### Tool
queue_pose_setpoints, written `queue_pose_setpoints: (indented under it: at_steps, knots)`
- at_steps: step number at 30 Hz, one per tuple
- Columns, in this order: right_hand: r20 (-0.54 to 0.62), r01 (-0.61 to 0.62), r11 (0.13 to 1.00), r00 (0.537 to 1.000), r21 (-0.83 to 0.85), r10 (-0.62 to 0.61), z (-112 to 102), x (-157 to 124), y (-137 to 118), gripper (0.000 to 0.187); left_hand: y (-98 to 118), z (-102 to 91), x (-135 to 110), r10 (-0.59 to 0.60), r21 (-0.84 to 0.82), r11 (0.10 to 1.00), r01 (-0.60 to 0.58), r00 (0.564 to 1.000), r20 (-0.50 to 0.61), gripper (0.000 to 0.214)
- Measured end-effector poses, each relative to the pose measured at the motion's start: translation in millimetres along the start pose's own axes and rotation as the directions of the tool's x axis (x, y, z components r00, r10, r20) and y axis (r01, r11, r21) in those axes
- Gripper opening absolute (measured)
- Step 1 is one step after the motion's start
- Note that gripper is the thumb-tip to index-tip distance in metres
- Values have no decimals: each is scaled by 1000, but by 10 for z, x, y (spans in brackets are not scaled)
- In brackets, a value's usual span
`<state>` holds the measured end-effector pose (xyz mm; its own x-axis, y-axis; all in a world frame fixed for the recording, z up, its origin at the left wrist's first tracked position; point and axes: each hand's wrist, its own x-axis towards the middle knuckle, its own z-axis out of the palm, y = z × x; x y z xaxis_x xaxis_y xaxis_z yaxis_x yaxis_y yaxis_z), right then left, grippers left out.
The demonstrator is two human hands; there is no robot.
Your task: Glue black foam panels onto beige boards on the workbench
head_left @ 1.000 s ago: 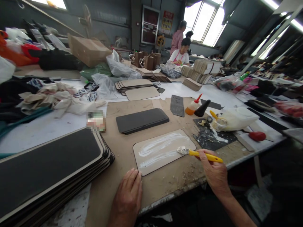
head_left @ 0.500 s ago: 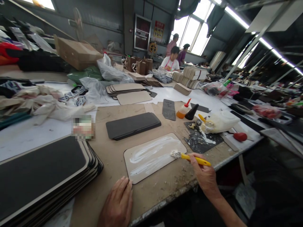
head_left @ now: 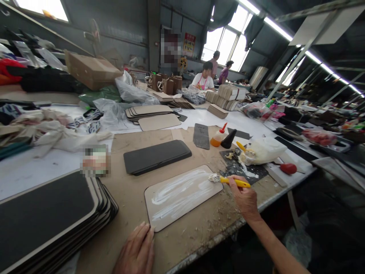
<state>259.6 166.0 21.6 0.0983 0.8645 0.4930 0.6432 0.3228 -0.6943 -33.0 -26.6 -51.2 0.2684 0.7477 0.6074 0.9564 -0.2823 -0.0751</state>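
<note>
My right hand (head_left: 244, 198) is closed round the yellow handle of a brush (head_left: 232, 182). White paste coats its bristles, which touch the right end of a beige rounded panel (head_left: 182, 207) with a dark edge. Streaks of white paste run lengthwise over that panel. Flat on the work surface lies my left hand (head_left: 135, 247), fingers stretched out, with its fingertips at the panel's near left corner. Just behind the panel rests a small stack of dark grey panels (head_left: 156, 156). A white container (head_left: 265, 150) of paste lies on its side to the right, a yellow handle sticking out.
Large dark panels (head_left: 42, 213) are stacked at the left. Behind the grey stack stand a glue bottle (head_left: 219, 136) with a red tip and a black cone (head_left: 229, 139). A red bulb-shaped tool (head_left: 288, 168) lies near the right edge. Other people sit and stand farther back.
The brush has moved toward the panel's far right corner, and the white streaks there have spread. My left hand stays by the near corner. The whole view has shifted slightly.
</note>
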Motion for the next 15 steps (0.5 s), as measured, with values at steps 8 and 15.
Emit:
queue_pose_setpoints:
  at_steps: [8, 15]
  knots:
    - [58, 152, 988, 987, -39, -149, 354, 304, -80, 34, 2, -13, 66, -7, 6, 1000, 7, 1000, -24, 26]
    - [36, 285, 946, 958, -157, -283, 122, 318, -14, 30, 27, -41, 64, -35, -3, 999, 35, 999, -14, 27]
